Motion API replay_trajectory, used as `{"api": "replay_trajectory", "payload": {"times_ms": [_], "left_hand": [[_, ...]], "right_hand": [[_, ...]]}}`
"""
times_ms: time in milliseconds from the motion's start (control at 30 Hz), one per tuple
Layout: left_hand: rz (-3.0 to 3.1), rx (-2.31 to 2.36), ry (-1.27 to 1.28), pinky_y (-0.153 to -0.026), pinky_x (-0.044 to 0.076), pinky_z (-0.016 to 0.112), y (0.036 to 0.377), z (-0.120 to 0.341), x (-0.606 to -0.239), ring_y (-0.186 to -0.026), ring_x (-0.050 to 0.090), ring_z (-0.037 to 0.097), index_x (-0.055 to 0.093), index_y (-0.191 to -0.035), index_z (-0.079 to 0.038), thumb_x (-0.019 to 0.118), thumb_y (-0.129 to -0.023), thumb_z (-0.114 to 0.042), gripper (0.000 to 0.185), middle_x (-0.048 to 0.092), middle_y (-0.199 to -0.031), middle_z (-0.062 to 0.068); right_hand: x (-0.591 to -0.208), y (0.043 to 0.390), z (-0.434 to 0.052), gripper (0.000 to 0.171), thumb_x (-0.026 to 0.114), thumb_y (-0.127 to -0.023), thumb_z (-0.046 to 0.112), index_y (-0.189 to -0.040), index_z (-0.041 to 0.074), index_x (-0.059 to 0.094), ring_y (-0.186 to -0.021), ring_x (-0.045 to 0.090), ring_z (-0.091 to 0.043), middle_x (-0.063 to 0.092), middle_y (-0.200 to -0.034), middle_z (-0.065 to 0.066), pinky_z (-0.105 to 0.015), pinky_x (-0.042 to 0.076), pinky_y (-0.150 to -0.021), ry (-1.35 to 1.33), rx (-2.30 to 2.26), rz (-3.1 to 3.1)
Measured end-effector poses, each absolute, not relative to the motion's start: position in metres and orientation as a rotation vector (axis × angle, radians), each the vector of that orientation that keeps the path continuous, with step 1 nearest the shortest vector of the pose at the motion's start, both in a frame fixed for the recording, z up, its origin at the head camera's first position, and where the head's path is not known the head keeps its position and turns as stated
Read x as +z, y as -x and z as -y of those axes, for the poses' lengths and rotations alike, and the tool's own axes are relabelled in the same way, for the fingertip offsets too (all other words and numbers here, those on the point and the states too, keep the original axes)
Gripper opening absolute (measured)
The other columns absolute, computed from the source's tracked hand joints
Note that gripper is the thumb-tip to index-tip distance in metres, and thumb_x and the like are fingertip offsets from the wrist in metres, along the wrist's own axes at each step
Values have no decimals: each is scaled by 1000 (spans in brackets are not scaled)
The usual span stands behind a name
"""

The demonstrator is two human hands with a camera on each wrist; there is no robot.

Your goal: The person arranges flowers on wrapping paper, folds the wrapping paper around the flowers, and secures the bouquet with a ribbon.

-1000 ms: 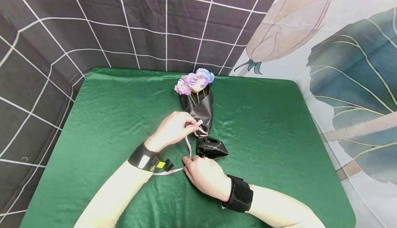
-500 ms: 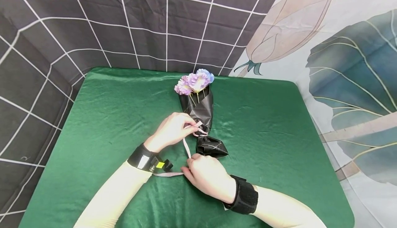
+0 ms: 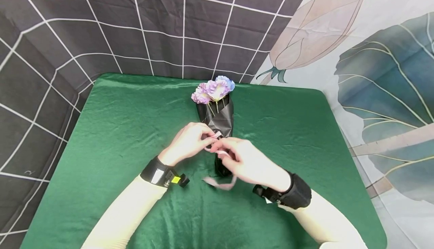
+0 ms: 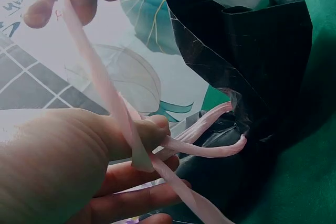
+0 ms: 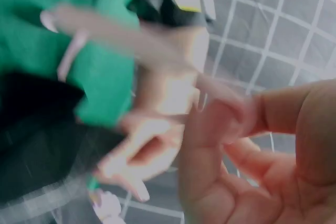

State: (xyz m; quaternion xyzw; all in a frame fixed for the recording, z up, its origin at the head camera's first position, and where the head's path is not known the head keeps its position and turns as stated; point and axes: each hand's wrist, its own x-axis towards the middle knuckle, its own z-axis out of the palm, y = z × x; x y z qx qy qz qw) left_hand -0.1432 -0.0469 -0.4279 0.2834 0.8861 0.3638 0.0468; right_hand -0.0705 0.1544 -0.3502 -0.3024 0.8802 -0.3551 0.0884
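Purple and blue flowers stick out of a black paper wrap that lies on the green cloth. Pink ribbon goes round the narrow neck of the wrap. Beside that neck, my left hand pinches the ribbon between thumb and finger. My right hand is just to its right, over the lower wrap, and pinches another stretch of the ribbon. A loose tail of the ribbon hangs below it, blurred. In the right wrist view, the ribbon passes between thumb and index finger.
The table has a green cloth over it. A dark curtain with white grid lines hangs behind and to the left. On the right is a pale cloth with a leaf and bud print.
My right hand has risen from near the table, below the wrap, to the neck beside my left hand, drawing the ribbon along. The left hand stays almost in place.
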Motion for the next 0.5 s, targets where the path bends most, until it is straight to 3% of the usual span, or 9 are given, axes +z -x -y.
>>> {"api": "replay_trajectory", "payload": {"times_ms": [200,333,500], "left_hand": [[-2720,1110,-848,-61,46,23,143,45,-430,-73,61,5,74,-89,-28,70,-85,-35,9,65,-85,-16],[-2733,1120,-831,-60,45,23,142,44,-430,-69,56,0,74,-88,-30,71,-85,-34,6,64,-81,-18],[-2734,1165,-833,-61,45,24,142,43,-431,-69,55,-1,74,-90,-28,70,-85,-35,8,64,-80,-18]], "right_hand": [[-329,88,-179,23,57,-89,20,-105,36,63,-42,36,-2,57,-70,18,-24,33,-42,723,-853,-2632],[-326,98,-190,10,59,-91,30,-95,34,67,-41,45,3,55,-62,17,-24,36,-46,651,-673,-2692],[-335,111,-199,8,63,-90,27,-87,30,70,-50,48,-2,56,-64,15,-26,39,-51,599,-521,-2769]]}}
